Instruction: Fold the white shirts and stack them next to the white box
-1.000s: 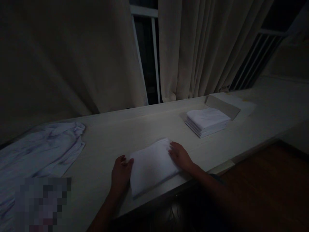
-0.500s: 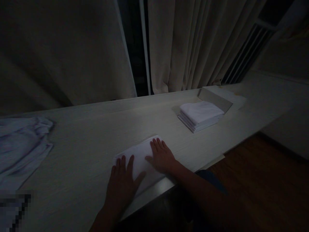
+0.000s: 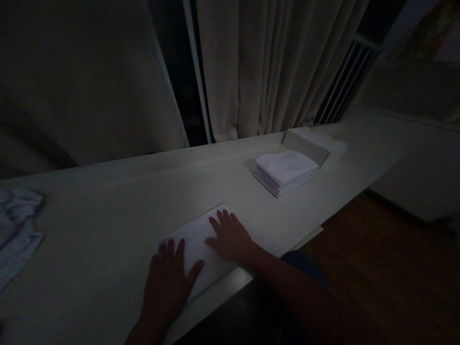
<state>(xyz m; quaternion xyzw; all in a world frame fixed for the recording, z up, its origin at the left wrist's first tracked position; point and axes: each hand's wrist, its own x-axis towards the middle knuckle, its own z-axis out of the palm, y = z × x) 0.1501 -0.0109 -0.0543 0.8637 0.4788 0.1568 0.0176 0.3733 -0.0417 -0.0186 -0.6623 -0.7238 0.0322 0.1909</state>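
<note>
A folded white cloth (image 3: 199,244) lies flat near the front edge of the pale table. My left hand (image 3: 167,278) rests on its left end, palm down with the fingers spread. On the right end of the same cloth lies my right hand (image 3: 228,237), also flat, its thumb pointing left. Neither hand grips the cloth. Beyond my right hand sits a neat stack of folded white cloths (image 3: 285,170).
Behind the stack stands a grey board or box side (image 3: 305,147) with white material beyond it. A crumpled white cloth (image 3: 17,225) lies at the far left of the table (image 3: 118,206). Beige curtains (image 3: 247,72) hang along the back. Wooden floor (image 3: 359,268) shows at right.
The view has turned slightly to the right, so everything sits further left. Both hands stay flat on the folded cloth, with little visible change in their position on it.
</note>
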